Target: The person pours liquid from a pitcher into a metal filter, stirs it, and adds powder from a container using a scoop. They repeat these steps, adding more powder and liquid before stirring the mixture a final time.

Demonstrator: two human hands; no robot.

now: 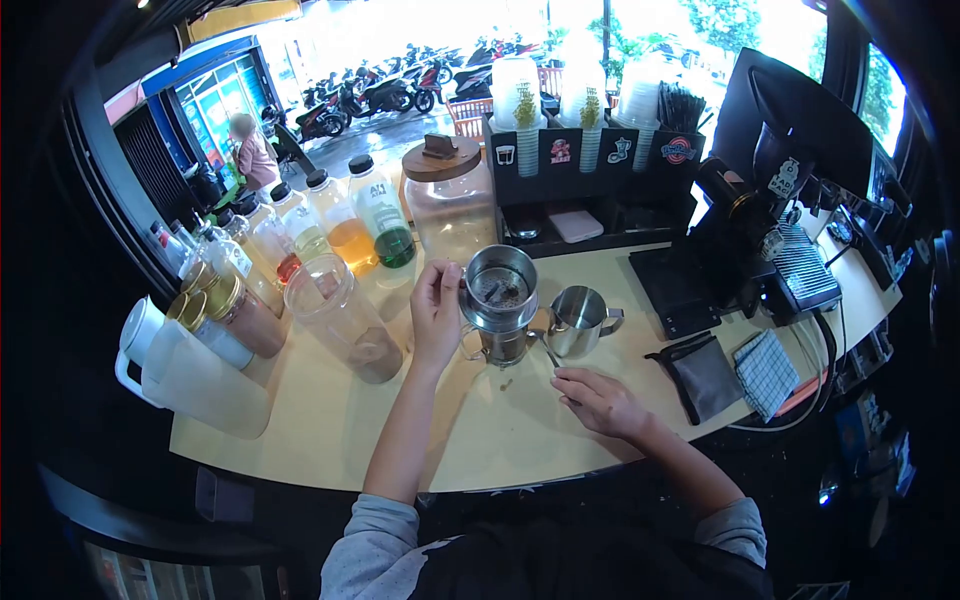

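A metal coffee dripper (500, 270) sits on top of a glass mug (503, 348), with water and dark coffee grounds visible inside. My left hand (437, 312) pinches the dripper's left side, near its handle. Between the fingers of my right hand (603, 402) is the handle of a spoon (546, 350); its bowl end points toward the mug. Just right of the mug stands a stainless steel pitcher (577, 322), apart from my right hand. A few small brown specks lie on the counter below the mug.
Left of my arm stands a clear plastic jar (345, 320) of brown powder. Syrup bottles (380, 215), gold-lidded jars (240, 315) and a white pitcher (205, 375) line the left. Behind are a glass dispenser (450, 205) and cup rack (590, 190); right, a grinder (735, 200) and cloths (765, 372).
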